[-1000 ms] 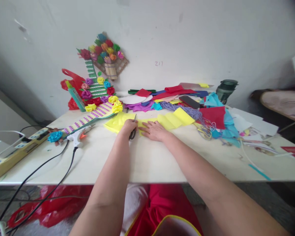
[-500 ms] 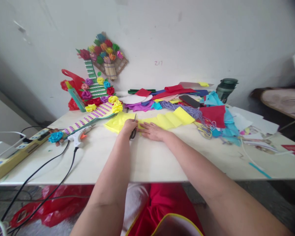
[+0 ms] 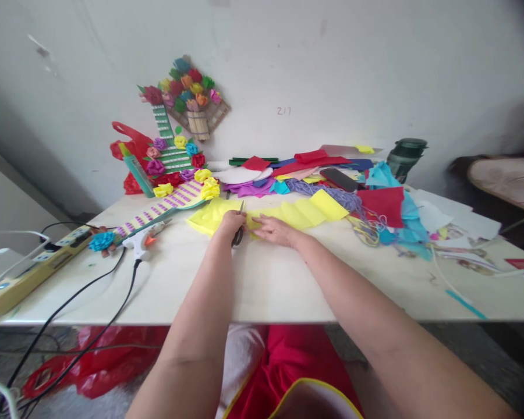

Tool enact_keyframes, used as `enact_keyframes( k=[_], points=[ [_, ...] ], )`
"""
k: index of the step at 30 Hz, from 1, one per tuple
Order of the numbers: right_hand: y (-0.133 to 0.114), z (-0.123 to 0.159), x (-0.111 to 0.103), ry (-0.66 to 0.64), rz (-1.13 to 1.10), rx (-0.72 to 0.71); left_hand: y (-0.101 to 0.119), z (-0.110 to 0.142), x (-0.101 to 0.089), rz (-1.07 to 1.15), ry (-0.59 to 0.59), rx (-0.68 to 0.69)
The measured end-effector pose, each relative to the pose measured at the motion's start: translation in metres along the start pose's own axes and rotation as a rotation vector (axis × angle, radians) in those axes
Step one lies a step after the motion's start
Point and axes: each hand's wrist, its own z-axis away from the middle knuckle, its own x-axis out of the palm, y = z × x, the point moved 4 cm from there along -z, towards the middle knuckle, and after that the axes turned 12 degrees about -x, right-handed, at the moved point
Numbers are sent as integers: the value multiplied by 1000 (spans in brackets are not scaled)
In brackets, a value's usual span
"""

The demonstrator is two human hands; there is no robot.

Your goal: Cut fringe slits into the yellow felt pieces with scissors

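Note:
A long strip of yellow crepe paper (image 3: 297, 213) lies across the table. My left hand (image 3: 233, 224) is closed around a pair of scissors (image 3: 237, 236); the dark handle sticks out below the fingers and a blade points away from me over the paper. Just to the right, my right hand (image 3: 274, 230) rests on the paper's near edge with its fingers stretched out and partly spread. Part of the paper is hidden beneath both hands. Whether the blades are apart cannot be made out.
On the left are a white glue gun (image 3: 138, 243), a power strip (image 3: 48, 270), a glue bottle (image 3: 137, 174) and a flower-decorated guitar shape (image 3: 157, 212). Behind lie coloured paper sheets (image 3: 305, 166), purple yarn (image 3: 318, 192) and a phone (image 3: 338, 179). A dark bottle (image 3: 404, 160) stands back right.
My right hand has lifted slightly, its fingers more bent and apart than before. My left hand with the scissors stays in about the same place. The whole view has shifted slightly.

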Motion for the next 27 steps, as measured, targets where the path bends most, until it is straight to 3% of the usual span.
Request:
enact_keyframes(
  k=[4,16,19,21,24,27],
  points=[
    [-4,1,2,-104,73,-17,0,0,-1,7,11,-12],
    [-8,0,2,-125,175,-22,1,0,-9,65,114,37],
    [-7,1,2,-127,151,4,5,1,-14,180,133,64],
    [-6,1,3,-121,133,18,8,0,-11,378,46,88],
    [-6,2,2,-105,116,8,12,-1,2,731,-187,119],
    [-9,3,0,-94,115,-30,12,-2,16,856,-302,68]
  ],
)
